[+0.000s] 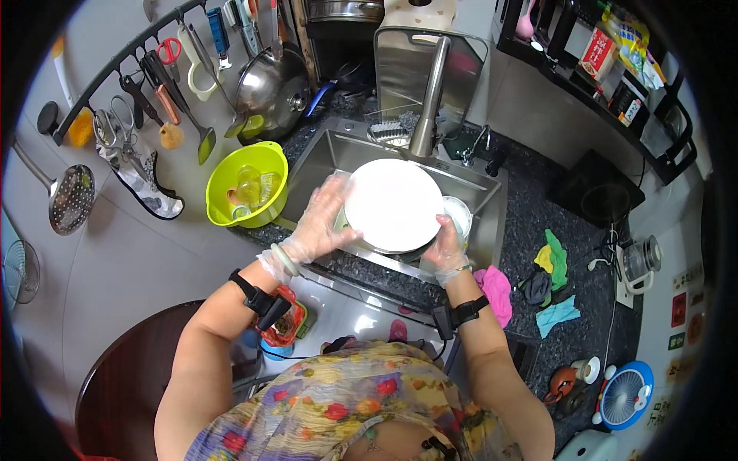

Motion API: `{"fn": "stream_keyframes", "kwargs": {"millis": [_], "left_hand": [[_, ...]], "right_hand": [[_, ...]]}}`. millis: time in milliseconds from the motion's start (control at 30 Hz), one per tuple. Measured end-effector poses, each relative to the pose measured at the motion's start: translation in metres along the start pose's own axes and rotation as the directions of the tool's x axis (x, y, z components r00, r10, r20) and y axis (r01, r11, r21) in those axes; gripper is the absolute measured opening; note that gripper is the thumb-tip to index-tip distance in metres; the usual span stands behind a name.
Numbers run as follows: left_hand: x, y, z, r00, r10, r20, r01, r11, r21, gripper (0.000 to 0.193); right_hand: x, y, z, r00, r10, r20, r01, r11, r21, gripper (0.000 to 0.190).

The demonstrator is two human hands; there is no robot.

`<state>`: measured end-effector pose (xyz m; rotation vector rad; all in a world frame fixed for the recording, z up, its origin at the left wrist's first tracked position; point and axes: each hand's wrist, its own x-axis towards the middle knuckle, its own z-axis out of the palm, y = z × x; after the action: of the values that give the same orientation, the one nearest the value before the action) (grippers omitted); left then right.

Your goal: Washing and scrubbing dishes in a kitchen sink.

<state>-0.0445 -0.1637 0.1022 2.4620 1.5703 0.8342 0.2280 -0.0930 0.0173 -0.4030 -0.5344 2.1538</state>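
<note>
Over a stainless steel sink [490,242], my right hand [448,245] grips the lower right rim of a round white plate [394,204]. Beside the plate's left edge is my left hand [323,222], slightly blurred, its fingers spread; whether it touches the rim I cannot tell. Both hands wear clear thin plastic gloves. A white bowl [459,214] shows behind the plate, near my right fingers. Other dishes lie partly hidden beneath it in the sink. The steel faucet [429,104] rises behind the plate.
A lime-green basin [216,190] with jars inside stands left of the sink. Coloured cloths, one a pink cloth [494,294], lie on the dark stone counter [599,322] at right. A scrub brush [387,131] rests behind the sink. Utensils hang from a wall rail [127,52].
</note>
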Motion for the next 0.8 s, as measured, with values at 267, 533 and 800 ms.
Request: {"fn": "stream_keyframes", "kwargs": {"millis": [267, 533, 800], "left_hand": [[0.003, -0.011, 0.041, 0.817, -0.143, 0.559, 0.428, -0.5, -0.753, 0.075], [0.011, 0.0, 0.057, 0.801, -0.313, 0.51, 0.295, -0.534, -0.792, 0.072], [0.028, 0.018, 0.049, 0.69, -0.629, 0.358, 0.46, 0.0, -0.888, 0.067]], "right_hand": [[0.002, 0.01, -0.009, 0.996, 0.056, 0.075, -0.06, 0.997, 0.056, 0.067], [0.001, -0.001, 0.001, 0.944, 0.068, -0.324, -0.058, 0.998, 0.039, 0.055], [0.018, -0.035, -0.045, 0.932, -0.244, -0.27, 0.076, 0.857, -0.51, 0.055]]}}
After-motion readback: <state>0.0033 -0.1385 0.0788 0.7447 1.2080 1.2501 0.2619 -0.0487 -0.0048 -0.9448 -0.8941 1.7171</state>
